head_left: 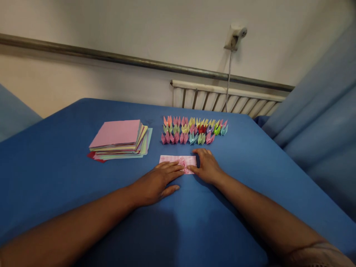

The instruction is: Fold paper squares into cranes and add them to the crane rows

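Note:
A pink sheet of paper (174,160), folded into a long strip, lies flat on the blue table (55,174). My left hand (155,182) rests on the table with its fingers stretched out, fingertips pressing the strip's lower edge near the middle. My right hand (205,167) lies flat over the strip's right end, fingers extended and pressing down. Neither hand lifts anything.
A stack of coloured paper squares (119,139), pink on top, sits to the left of the strip. Behind the strip stand several small folded paper pieces in rows (194,130). A radiator (222,100) and wall rail run behind the table; blue cloth hangs at right.

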Motion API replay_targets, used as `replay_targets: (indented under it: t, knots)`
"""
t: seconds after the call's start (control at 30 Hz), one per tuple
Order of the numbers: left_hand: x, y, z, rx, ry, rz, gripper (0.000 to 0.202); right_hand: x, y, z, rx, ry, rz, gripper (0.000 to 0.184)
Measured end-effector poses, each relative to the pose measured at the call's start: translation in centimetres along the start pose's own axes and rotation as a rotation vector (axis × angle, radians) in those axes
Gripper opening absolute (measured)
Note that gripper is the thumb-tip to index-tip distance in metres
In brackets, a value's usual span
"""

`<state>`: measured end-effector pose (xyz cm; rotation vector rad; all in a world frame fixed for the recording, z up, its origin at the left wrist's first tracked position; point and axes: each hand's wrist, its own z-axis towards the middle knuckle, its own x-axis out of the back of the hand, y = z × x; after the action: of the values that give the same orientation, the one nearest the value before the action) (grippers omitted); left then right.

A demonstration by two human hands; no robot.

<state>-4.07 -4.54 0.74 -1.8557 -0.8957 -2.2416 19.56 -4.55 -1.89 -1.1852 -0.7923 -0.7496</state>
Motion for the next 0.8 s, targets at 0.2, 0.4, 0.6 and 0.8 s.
replay_targets:
  t: [0.2, 0.4, 0.6, 0.8]
  knots:
    - [0.0, 0.2, 0.0, 0.002, 0.018, -0.022, 0.047, 0.3, 0.2, 0.5, -0.007, -0.047, 0.01, 0.051]
    - [-0.3, -0.7, 0.1, 0.182, 0.272, -0.106, 0.055, -1.4, 0.6, 0.6, -0.073, 0.014, 0.368, 0.017]
    - [0.2, -2.2, 0.8, 0.532, 0.61, -0.725, 0.075, -1.5, 0.8, 0.6, -0.074, -0.017, 0.93, 0.032]
    - [0.9, -1.6, 0.7, 0.638, 0.476, -0.878, 0.035, -0.8, 0.4, 0.4, -0.091, -0.016, 1.012, 0.041]
